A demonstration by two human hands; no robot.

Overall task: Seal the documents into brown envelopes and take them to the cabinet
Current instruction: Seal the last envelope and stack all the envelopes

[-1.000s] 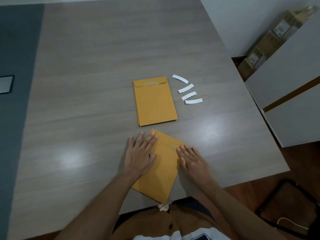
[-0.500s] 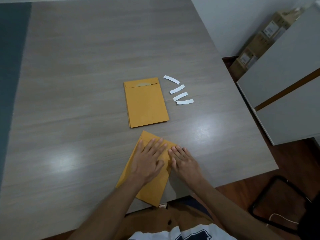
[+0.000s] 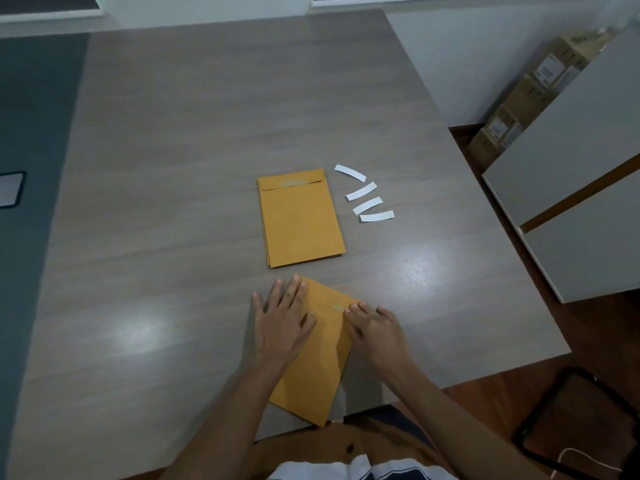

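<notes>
A brown envelope (image 3: 317, 368) lies tilted on the grey table (image 3: 173, 237) at its near edge, flap folded down at the far end. My left hand (image 3: 282, 320) presses flat on its upper left part, fingers spread straight. My right hand (image 3: 375, 332) presses its fingertips on the flap's right edge. A neat stack of brown envelopes (image 3: 299, 218) lies just beyond, flaps closed.
Several white peel-off strips (image 3: 367, 197) lie right of the stack. A white cabinet (image 3: 581, 188) stands to the right of the table, with cardboard boxes (image 3: 526, 98) behind it. A black chair frame (image 3: 575, 420) is at lower right. A dark tablet-like object (image 3: 10, 188) sits at far left.
My left hand slid from the middle of the flap to its left end. My right hand stayed pressing at the flap's right end. The camera view shifted slightly.
</notes>
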